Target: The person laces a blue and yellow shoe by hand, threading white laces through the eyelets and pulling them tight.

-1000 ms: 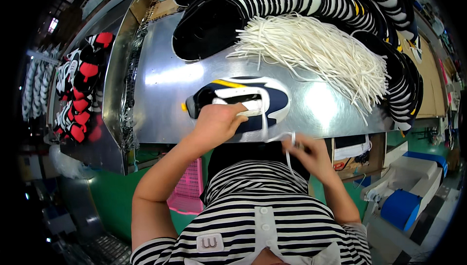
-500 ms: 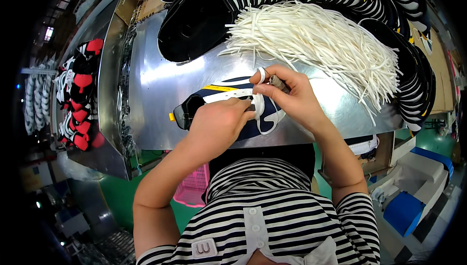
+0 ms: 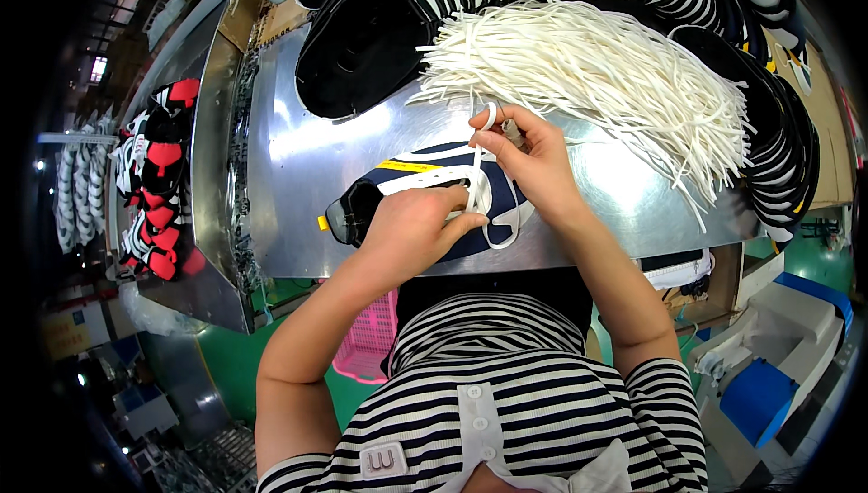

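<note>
A navy shoe upper (image 3: 457,245) with white and yellow trim lies on its side on the metal table (image 3: 280,213). Its dark heel opening points left. My left hand (image 3: 411,226) grips it near the white eyelet strip, with the fingertips partly hidden inside. Pinched between my right thumb and forefinger is a white shoelace (image 3: 476,163), which runs up tautly from the upper. A slack loop of lace hangs over the upper's right part. Tucked against my right hand (image 3: 533,158) is a small tool with a wrapped, brownish handle (image 3: 513,134); its tip is hard to make out.
Behind my hands lies a large heap of white laces (image 3: 588,86). Nested dark shoe uppers (image 3: 362,50) curve around the back and right. Red, black and white pieces (image 3: 163,185) are stacked at the left. A pink basket (image 3: 366,339) stands below the table edge.
My right hand has moved slightly up and left, drawing the lace into a straight line. My left thumb has shifted right along the upper, which stays in place.
</note>
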Available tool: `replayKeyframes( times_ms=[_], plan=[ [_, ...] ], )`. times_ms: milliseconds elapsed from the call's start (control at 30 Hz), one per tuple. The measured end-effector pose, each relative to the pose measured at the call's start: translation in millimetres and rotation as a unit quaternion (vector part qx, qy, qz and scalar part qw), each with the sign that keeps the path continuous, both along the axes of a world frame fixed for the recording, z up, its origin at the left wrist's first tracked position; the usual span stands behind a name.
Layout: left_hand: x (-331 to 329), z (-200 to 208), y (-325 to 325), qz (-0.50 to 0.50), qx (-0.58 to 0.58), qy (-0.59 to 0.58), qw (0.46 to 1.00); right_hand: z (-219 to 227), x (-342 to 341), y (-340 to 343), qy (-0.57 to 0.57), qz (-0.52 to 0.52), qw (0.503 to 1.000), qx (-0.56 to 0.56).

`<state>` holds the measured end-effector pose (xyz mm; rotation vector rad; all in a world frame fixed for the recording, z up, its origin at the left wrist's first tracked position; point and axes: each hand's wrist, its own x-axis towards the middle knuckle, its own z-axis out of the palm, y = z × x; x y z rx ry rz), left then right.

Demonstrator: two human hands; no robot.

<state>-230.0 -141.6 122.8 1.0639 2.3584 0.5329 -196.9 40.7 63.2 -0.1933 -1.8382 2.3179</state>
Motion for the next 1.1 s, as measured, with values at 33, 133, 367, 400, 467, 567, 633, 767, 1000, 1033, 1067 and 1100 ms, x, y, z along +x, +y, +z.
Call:
replayKeyframes(
  times_ms=[33,133,367,400,467,567,633,767,1000,1033,1067,1100],
  plan=[
    [1,-4,0,0.012,0.008,0.021,1.000,2,1,0,-0.015,0.000,1.000,0.005],
    [3,-13,2,0.037,0.031,0.066,0.997,5,10,0,-0.056,-0.023,0.998,0.026],
    [-2,-19,4,0.034,0.036,0.080,0.996,3,80,-8,-0.057,0.030,0.976,0.207],
    [-2,-20,5,0.040,0.037,0.077,0.996,2,85,-10,-0.064,0.041,0.969,0.233],
    [-3,-18,5,0.049,0.039,0.072,0.995,4,86,-13,-0.074,0.056,0.958,0.270],
    [-3,-19,5,0.047,0.030,0.065,0.996,1,83,-13,-0.083,0.059,0.953,0.285],
    [-3,-19,6,0.048,0.024,0.061,0.997,-2,81,-13,-0.062,0.054,0.948,0.306],
    [-4,-19,3,0.038,0.037,0.027,0.998,9,77,-13,-0.063,0.065,0.910,0.405],
    [12,-23,-6,-0.016,0.090,0.042,0.995,7,64,-46,-0.112,0.083,0.820,0.555],
    [13,-26,-7,-0.013,0.099,0.053,0.994,4,61,-52,-0.103,0.057,0.817,0.564],
    [15,-28,-8,-0.012,0.117,0.069,0.991,1,60,-58,-0.092,0.030,0.814,0.573],
    [16,-30,-8,-0.016,0.123,0.083,0.989,-2,60,-62,-0.082,0.004,0.809,0.582]
  ],
)
